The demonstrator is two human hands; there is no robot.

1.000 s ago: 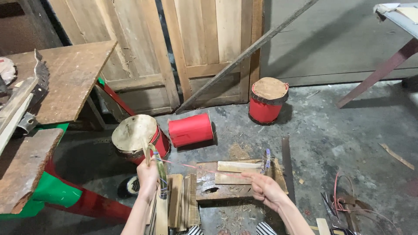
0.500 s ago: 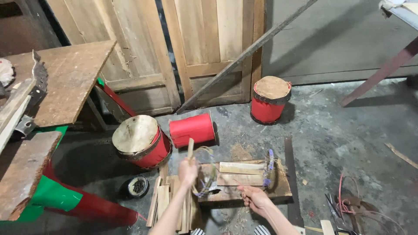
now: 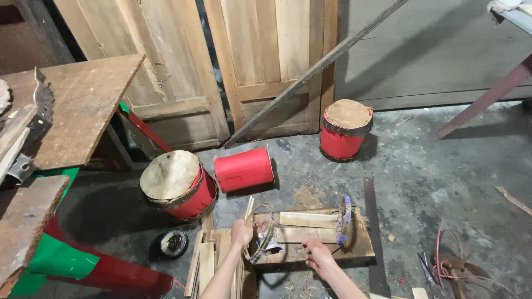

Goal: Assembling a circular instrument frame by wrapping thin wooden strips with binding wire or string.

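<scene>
My left hand [image 3: 241, 233] grips a thin pale wooden stick [image 3: 249, 209] that points up and away, just left of a low wooden block [image 3: 354, 249]. My right hand [image 3: 318, 256] rests with fingers spread on the block's near edge, holding nothing that I can see. On the block lie flat wooden slats [image 3: 308, 219], a wire loop [image 3: 266, 232] and a patterned hoop [image 3: 345, 219] standing on edge. A pile of wooden strips [image 3: 206, 260] lies on the floor under my left forearm.
Three red drums stand or lie on the concrete floor: one tilted [image 3: 176, 182], one skinless on its side [image 3: 244, 169], one upright [image 3: 345, 129]. A handsaw [image 3: 374, 232] lies right of the block. A wooden workbench [image 3: 66, 105] is left, wooden doors [image 3: 260, 61] behind.
My left hand has moved right from the strip pile toward the block, carrying a stick. My right hand has drawn back from over the slats to the block's near edge.
</scene>
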